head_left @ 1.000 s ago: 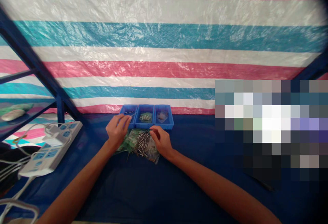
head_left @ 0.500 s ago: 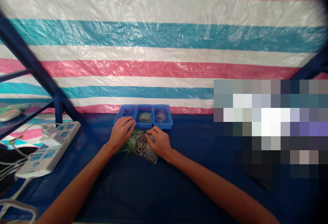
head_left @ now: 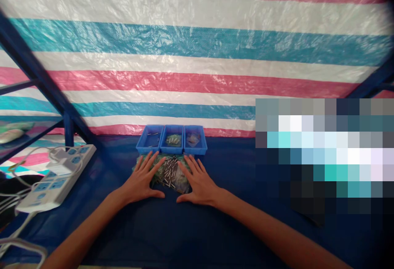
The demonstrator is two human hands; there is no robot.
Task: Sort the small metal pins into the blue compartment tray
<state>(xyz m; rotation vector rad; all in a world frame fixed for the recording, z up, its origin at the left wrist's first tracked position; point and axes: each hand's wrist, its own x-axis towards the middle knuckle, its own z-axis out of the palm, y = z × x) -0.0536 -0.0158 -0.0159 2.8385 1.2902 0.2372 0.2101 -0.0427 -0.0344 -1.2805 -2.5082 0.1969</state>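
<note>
Centrally, slim, shiny metallic rods

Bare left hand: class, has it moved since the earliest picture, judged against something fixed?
Yes. The bare left hand has moved toward the wearer, lower in view and farther from the pink, white and blue striped plastic sheet.
</note>
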